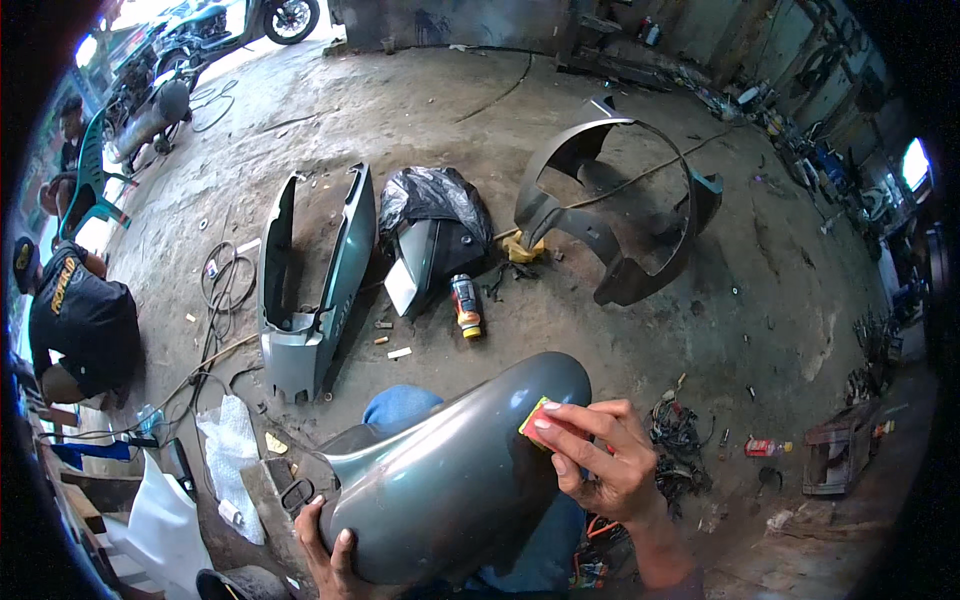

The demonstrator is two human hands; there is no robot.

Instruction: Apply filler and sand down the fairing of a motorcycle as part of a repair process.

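Across my lap lies a glossy dark grey motorcycle fender [440, 490], its rounded end pointing up and to the right. My left hand [330, 555] grips its lower left edge, thumb on the outer face and fingers wrapped round the rim. Between thumb and fingers my right hand [612, 460] pinches a small flat red pad [538, 421] with a yellow-green border. The pad rests against the fender near its rounded end. I cannot make out what the pad is made of. Blue cloth [400, 405] over my leg shows behind the fender.
Beyond the fender stand a grey tail fairing [318, 330], a panel in a black plastic bag [435, 195], a bottle [466, 306] and a large curved body shell [640, 270]. Wires [672, 440] lie to the right. A person in black [85, 320] crouches at the left.
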